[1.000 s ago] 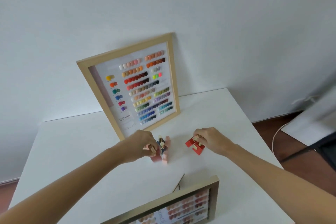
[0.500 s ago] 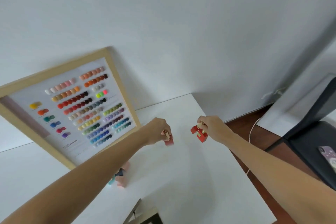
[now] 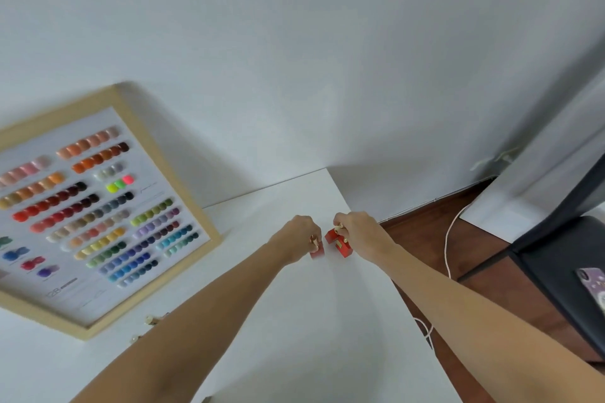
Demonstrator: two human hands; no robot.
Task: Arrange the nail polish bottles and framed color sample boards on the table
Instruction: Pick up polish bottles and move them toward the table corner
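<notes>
My left hand (image 3: 299,237) is closed on a pinkish-red nail polish bottle (image 3: 317,250) with a gold cap, low over the white table (image 3: 327,321) near its far right corner. Right beside it, my right hand (image 3: 361,234) grips two red nail polish bottles (image 3: 339,240) by their gold caps. A wood-framed color sample board (image 3: 95,206) with rows of colored swatches leans against the wall at the left. Gold caps of other bottles (image 3: 152,321) peek out from behind my left forearm.
The table's right edge runs just right of my hands, with brown floor (image 3: 425,239) and a white cable (image 3: 450,239) below. A dark chair (image 3: 563,271) with a phone (image 3: 594,285) on it stands at the far right. White wall behind.
Both hands have carried their bottles from the table's middle toward the far right corner and drawn close together. The view has swung right; the near framed board has left the frame.
</notes>
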